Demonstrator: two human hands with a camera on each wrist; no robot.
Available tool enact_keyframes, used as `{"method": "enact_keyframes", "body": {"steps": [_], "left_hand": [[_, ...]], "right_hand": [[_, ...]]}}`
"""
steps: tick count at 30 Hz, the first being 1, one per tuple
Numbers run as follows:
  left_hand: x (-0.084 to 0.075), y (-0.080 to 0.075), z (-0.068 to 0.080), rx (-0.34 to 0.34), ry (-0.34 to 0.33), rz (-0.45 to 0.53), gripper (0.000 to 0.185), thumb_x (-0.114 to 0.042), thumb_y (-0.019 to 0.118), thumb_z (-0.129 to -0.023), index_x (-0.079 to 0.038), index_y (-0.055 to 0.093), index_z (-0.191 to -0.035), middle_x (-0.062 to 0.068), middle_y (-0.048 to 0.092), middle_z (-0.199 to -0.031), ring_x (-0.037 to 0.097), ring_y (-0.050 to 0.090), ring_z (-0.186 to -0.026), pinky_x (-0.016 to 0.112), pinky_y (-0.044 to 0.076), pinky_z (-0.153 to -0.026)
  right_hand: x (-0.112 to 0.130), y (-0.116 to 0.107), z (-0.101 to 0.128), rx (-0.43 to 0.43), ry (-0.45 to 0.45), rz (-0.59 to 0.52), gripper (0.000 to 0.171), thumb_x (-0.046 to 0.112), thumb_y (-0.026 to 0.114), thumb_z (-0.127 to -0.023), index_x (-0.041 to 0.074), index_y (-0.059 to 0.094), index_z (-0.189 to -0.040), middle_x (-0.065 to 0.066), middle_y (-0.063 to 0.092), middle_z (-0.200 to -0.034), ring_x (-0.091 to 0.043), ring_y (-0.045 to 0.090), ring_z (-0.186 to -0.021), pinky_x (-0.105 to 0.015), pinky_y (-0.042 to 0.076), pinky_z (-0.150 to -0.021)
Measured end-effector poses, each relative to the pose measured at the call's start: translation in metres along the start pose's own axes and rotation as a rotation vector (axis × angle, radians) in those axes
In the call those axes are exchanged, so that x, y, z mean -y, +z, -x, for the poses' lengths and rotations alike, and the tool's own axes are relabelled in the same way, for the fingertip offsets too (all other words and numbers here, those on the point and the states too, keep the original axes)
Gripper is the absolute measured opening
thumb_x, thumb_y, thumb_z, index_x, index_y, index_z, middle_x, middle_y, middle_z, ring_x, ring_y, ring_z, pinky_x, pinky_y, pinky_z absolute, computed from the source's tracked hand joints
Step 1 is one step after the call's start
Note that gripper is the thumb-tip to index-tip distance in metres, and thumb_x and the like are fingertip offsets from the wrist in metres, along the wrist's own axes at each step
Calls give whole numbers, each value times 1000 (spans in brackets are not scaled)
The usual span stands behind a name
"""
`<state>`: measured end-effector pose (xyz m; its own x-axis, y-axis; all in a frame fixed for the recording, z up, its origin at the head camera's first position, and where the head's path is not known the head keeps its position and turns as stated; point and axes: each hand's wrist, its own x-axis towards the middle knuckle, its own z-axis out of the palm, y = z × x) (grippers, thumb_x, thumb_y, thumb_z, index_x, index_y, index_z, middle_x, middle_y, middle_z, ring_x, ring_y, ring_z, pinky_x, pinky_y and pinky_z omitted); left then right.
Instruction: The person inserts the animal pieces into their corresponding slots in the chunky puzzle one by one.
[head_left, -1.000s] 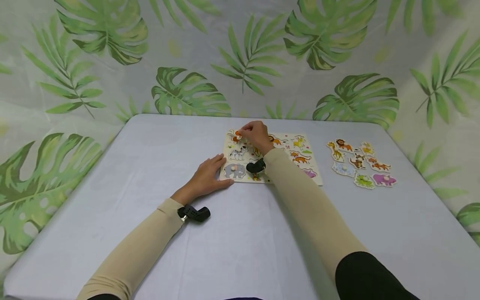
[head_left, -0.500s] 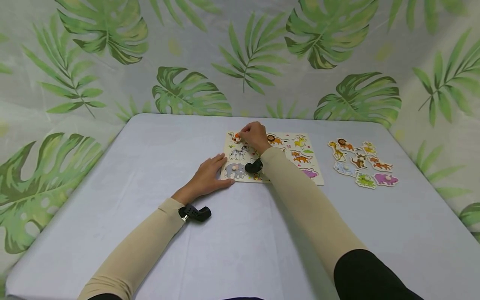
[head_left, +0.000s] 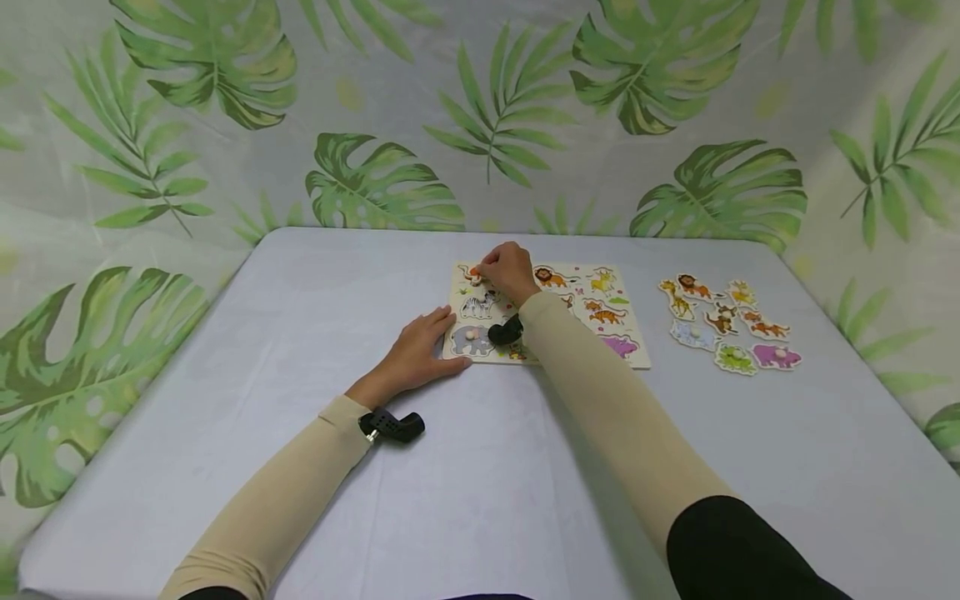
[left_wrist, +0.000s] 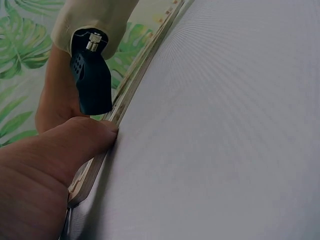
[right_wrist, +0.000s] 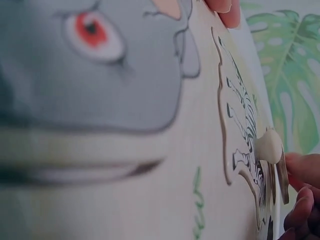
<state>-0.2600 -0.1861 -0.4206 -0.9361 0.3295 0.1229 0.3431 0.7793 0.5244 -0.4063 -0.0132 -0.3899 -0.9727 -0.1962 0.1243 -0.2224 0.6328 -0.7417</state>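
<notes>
Orange piece (head_left: 475, 272) pinched by right hand (head_left: 509, 272), fingertips drawn close, at far left of puzzle board (head_left: 582, 281), near left corner touched by left hand (head_left: 414, 352), fingers extended, animal pieces (head_left: 723, 319) grouped at right

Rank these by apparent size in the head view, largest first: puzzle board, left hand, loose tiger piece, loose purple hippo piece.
1. Puzzle board, though partly hidden
2. Left hand
3. Tiger piece and purple hippo piece: too alike to rank
</notes>
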Motion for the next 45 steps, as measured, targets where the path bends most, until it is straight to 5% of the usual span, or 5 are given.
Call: {"method": "enact_keyframes", "body": {"steps": [45], "left_hand": [[-1, -1, -1, 12, -3, -6, 84, -46, 69, -85, -1, 35, -148, 12, 27, -157, 27, 20, -145, 43, 13, -119]], "right_hand": [[2, 5, -2, -2, 35, 76, 16, 20, 70, -89, 4, 74, -90, -10, 69, -89, -24, 63, -80, -36, 54, -71]]}}
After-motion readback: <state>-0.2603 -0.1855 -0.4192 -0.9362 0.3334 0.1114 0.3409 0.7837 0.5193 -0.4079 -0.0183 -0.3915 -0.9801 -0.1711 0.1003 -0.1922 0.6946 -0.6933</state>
